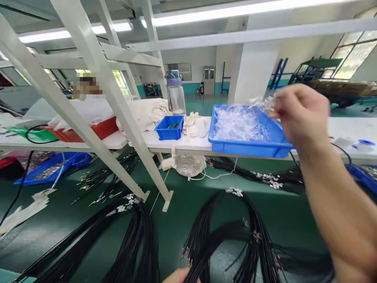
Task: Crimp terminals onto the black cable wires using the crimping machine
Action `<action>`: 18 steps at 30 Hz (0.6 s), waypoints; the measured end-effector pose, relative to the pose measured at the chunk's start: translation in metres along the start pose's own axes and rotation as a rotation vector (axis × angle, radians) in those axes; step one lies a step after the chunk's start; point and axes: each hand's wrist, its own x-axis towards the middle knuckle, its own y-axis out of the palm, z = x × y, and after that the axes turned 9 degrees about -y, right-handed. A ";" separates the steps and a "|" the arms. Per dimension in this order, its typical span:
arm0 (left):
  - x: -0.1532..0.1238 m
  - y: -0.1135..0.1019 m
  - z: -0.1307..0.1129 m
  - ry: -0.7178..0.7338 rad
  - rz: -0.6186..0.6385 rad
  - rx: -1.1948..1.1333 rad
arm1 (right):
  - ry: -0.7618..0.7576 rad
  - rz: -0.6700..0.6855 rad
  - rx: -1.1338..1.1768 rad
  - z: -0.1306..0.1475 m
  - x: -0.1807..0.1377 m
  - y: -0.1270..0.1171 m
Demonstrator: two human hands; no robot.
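Observation:
My right hand [304, 112] is raised over the right end of a blue tray [250, 148]. Pinched in its fingers is a clump of thin clear plastic pieces [263, 103], blurred by motion. A loose heap of similar clear plastic pieces [240, 124] lies in the tray. At the bottom edge, my left hand [178, 276] shows only in part, closed around a bundle of black cables [219, 239]. The bundle arches to the right, with bare copper-coloured ends near its tip. Behind it on the green floor lies another black cable bundle [206, 212] with white tags or connectors at its bend.
A white bench [194, 145] carries a small blue bin [170, 133], a water bottle [176, 96] and pale cloth gloves [196, 125]. Beneath it is a white fan [190, 165]. A slanted white frame post [118, 98] rises at left. More cable bundles [132, 236] cover the floor.

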 end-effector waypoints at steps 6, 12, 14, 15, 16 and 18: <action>-0.019 0.004 0.000 -0.070 0.001 0.047 | 0.030 0.163 -0.830 0.007 -0.034 -0.018; -0.070 -0.011 -0.040 -0.108 0.089 0.157 | 0.327 0.939 0.039 0.067 -0.260 0.075; -0.088 -0.024 -0.058 -0.124 0.183 0.180 | 0.451 0.862 0.079 0.075 -0.313 0.107; -0.094 -0.032 -0.064 -0.116 0.246 0.179 | 0.573 0.805 0.062 0.080 -0.326 0.114; -0.098 -0.041 -0.068 -0.095 0.320 0.185 | 0.675 0.723 0.036 0.085 -0.332 0.116; -0.097 -0.060 -0.064 -0.028 0.439 0.232 | 0.875 0.514 0.005 0.098 -0.324 0.102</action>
